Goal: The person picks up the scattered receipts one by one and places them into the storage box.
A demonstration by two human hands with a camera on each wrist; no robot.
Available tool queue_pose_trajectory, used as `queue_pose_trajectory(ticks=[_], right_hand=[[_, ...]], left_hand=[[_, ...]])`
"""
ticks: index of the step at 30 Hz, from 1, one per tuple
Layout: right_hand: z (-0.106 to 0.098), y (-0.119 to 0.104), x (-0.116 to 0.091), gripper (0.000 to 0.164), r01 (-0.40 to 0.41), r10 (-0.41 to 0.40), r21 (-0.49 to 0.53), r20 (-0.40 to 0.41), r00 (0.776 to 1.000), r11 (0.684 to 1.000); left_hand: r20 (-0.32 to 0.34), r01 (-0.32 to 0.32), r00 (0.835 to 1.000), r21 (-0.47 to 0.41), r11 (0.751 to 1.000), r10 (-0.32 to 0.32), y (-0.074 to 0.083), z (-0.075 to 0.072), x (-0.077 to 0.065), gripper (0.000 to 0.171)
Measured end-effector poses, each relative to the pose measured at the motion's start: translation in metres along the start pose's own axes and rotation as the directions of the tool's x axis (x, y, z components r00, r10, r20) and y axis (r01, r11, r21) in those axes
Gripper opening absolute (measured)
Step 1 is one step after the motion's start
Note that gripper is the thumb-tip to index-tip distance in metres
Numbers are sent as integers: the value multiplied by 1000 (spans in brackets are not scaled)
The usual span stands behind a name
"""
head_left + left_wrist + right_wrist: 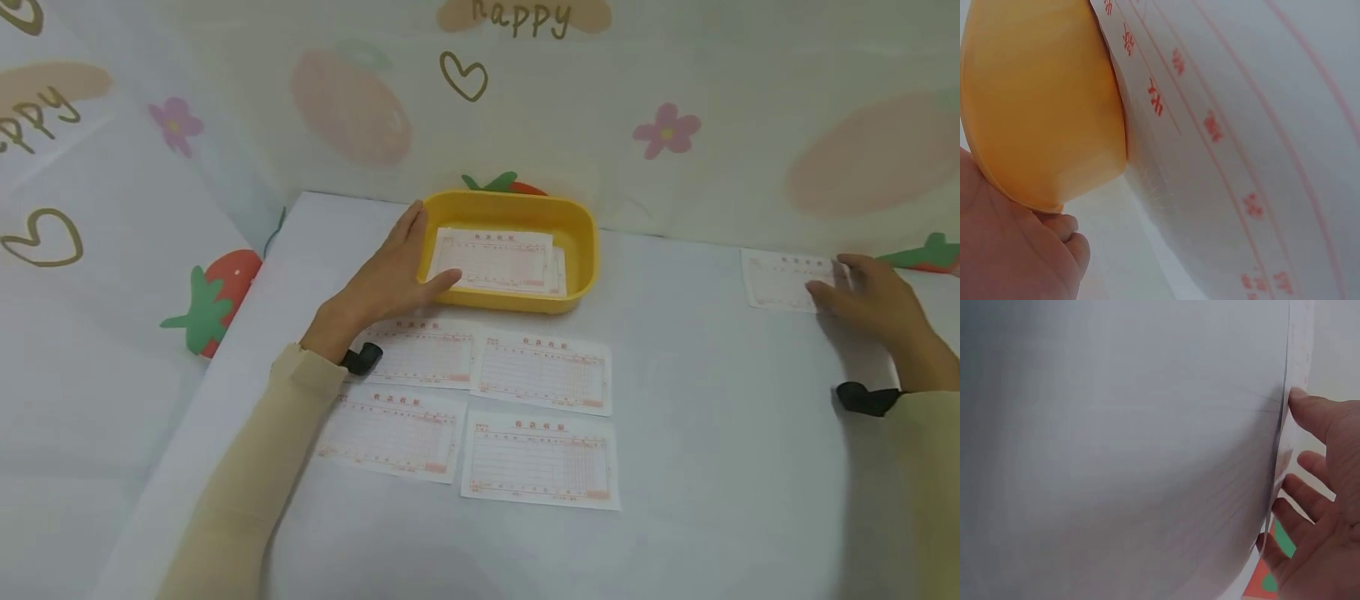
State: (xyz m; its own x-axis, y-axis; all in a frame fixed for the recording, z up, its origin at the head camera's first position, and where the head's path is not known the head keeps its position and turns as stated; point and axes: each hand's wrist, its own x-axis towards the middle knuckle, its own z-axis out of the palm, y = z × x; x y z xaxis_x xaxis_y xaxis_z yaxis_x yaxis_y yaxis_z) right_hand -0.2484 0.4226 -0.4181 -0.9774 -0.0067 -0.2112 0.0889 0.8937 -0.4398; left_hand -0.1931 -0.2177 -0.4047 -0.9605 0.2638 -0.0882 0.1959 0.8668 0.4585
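Note:
In the head view, my left hand [382, 275] holds the left end of a yellow plastic basket [581, 287], thumb over the rim and fingers along the outside. Inside lie overlapping white receipt slips [495, 260] printed in red. The left wrist view shows the basket's wall [1041, 106] beside the palm [1010, 250]. Far to the right, my right hand [873, 300] grips the right end of another receipt slip [783, 279]. In the right wrist view the thumb and fingers [1307, 503] meet the paper's edge [1285, 444]; whether it is one sheet or more, I cannot tell.
Several receipt slips [540, 458] lie in two rows before the basket, one partly under my left wrist. Behind the white tabletop [697, 433] rises a backdrop [555, 125] printed with strawberries, flowers and hearts. The table's left edge slants past my left sleeve [240, 483].

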Motion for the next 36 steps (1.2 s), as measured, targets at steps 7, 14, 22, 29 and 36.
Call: queue_pose_trajectory(ticks=[7,14,22,29,36], right_hand=[[0,-1,-2,93,-33,34,-32,18,999,999],[-1,0,-8,89,-36,37,-59,17,999,998],[0,-6,-15,79,-93,89,-22,-136,987,995],[0,-9,-23,59,-143,142,11,-218,966,990],[-2,-12,-38,49,-46,30,-51,-278,960,998]], left_hand=[[-3,-12,1000,-7,1000,12,1,-3,-1,114],[-7,-26,1000,-3,1000,26,2,-4,1,115],[-1,-21,1000,6,1000,21,1,-3,1,114],[0,-19,1000,3,1000,19,0,-2,-1,114],[-10,-23,1000,2,1000,23,0,-2,-1,113]])
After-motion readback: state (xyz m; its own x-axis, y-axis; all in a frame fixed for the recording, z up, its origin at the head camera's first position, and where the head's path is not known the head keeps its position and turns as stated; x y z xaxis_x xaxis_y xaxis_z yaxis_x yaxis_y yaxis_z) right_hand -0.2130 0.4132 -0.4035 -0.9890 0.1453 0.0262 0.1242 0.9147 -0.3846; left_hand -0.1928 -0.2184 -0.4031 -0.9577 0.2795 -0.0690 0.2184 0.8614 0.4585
